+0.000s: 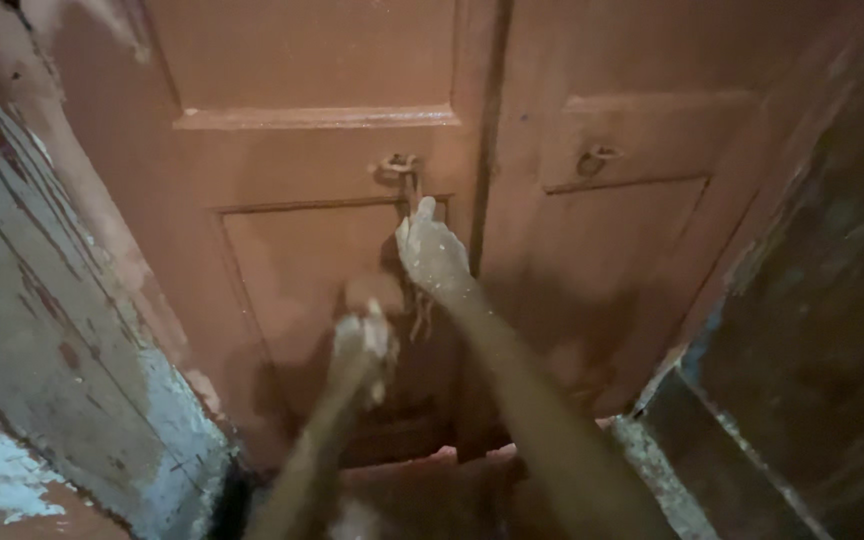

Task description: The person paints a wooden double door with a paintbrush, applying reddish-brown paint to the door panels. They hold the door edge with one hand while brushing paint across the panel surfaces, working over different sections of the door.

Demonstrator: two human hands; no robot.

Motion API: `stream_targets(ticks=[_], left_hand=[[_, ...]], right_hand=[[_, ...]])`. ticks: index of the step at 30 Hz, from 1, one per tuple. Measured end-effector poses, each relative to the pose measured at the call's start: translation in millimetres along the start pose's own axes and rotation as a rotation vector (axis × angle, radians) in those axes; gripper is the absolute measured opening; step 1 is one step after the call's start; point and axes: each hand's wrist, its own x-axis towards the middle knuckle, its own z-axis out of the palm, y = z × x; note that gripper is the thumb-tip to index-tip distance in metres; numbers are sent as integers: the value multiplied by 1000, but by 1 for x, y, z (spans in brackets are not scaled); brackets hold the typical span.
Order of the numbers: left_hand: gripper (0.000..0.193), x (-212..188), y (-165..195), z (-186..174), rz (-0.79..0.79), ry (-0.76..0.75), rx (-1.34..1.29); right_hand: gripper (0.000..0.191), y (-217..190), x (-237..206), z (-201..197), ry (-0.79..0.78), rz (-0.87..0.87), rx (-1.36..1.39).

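At mid-height on the left door leaf (312,260), hanging from a metal ring latch (399,165), dangling a short chain (414,200) down the seam between the two reddish wooden leaves. Reaching up along that chain with the right hand (434,255), fingers loosely curled against or around its lower run, thumb pointing upward; too blurred to be telling whether actually gripping, though seemingly placed there because the chain is what fastens the doors. Hovering lower and closer, the left hand (362,345), smeared by motion, apparently holding nothing, fingers partly bent, not touching the wood as far as showing. Sitting unused on the right door leaf (632,260), a second ring latch (595,158). Crowding the view at left, a peeling whitewashed wall (42,330); at right, a dark door frame (812,300) narrowing the space.
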Motion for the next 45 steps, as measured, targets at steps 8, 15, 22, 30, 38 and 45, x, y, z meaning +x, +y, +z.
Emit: stream_targets(ticks=[8, 15, 22, 30, 38, 45], left_hand=[[28, 2, 163, 11, 230, 38, -62], [48, -20, 55, 15, 179, 7, -27], [48, -33, -97, 6, -72, 36, -140], [51, 27, 58, -5, 119, -173, 104], [39, 12, 201, 8, -59, -65, -301], [43, -15, 135, 4, 169, -141, -301]], right_hand=[[51, 5, 4, 3, -55, 16, 23], [58, 11, 3, 12, 54, -79, -36], [53, 5, 2, 4, 25, -45, 2], [52, 0, 0, -2, -9, -29, 9], [47, 4, 0, 5, 70, -67, 5], [46, 11, 4, 16, 113, -59, -111]])
